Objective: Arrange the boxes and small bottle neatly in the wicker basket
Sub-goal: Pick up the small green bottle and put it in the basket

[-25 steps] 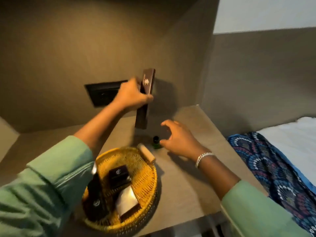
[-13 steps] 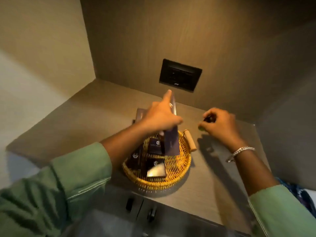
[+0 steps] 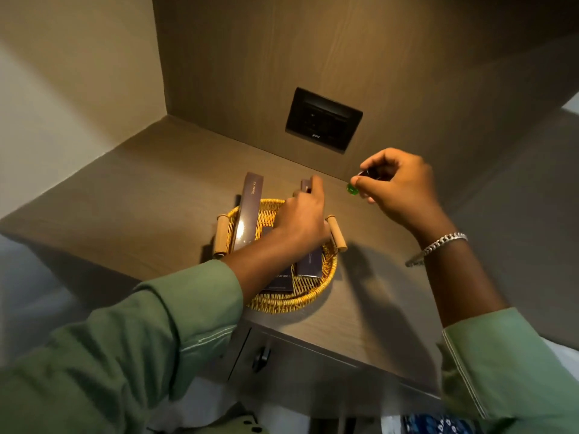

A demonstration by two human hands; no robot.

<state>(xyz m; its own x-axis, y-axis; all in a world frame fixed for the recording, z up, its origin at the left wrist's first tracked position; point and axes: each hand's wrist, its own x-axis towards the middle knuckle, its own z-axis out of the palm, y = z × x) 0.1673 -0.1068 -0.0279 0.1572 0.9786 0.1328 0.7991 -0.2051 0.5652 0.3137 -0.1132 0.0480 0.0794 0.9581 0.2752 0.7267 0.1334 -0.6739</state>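
Wood-grain panelling closes in a small alcove whose shelf carries a round wicker basket near its front edge, with a black switch plate on the back wall. At the left of the basket, a long box marked "Dental kit" lies with its far end sticking out over the rim. Next to it, flatter dark boxes sit on the basket floor, partly hidden under the forearm. The left hand is closed around a second long box, which runs from the far rim to the near right side; its far end shows past the fingertips. Further right, clear of the basket and above the shelf, the right hand pinches the small green bottle between thumb and curled fingers, a silver bracelet at the wrist.

The likely trouble is crowding: both long boxes overhang the rim, so pressing one down could lever the other out or tip the light basket. The bottle, held only by fingertips, could slip and roll off the shelf, or topple if it is stood among uneven boxes.
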